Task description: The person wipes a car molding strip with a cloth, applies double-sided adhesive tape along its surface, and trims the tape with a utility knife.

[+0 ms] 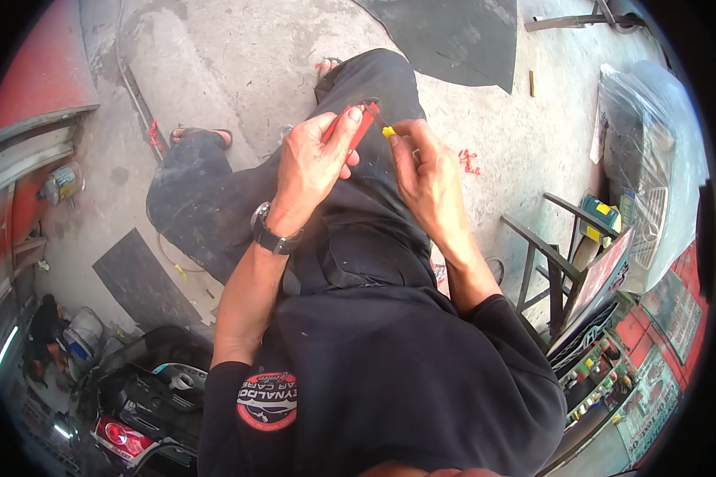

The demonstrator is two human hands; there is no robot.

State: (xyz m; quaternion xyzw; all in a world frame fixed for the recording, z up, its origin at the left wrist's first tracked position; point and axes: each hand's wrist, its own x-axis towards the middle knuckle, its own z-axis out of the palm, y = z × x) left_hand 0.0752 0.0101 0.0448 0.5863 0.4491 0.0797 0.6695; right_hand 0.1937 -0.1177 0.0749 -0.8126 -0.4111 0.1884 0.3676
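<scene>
My left hand [314,155], with a dark watch [275,234] on its wrist, is closed around a flat red piece [363,129]. The thumb presses on its upper face. My right hand [428,171] pinches a small yellow-handled knife [387,132]. Its thin dark blade points up and left to the end of the red piece; whether they touch is hard to tell. Both hands are over my thigh in dark trousers [386,83].
Red shavings [469,161] lie on the concrete floor [215,48]. Dark sheets [147,274] are on the ground. At right stand a metal stand [533,246] and a plastic-wrapped panel [652,167]. A red car panel [48,71] and a tail light [121,436] are at left. Another person [46,338] crouches behind.
</scene>
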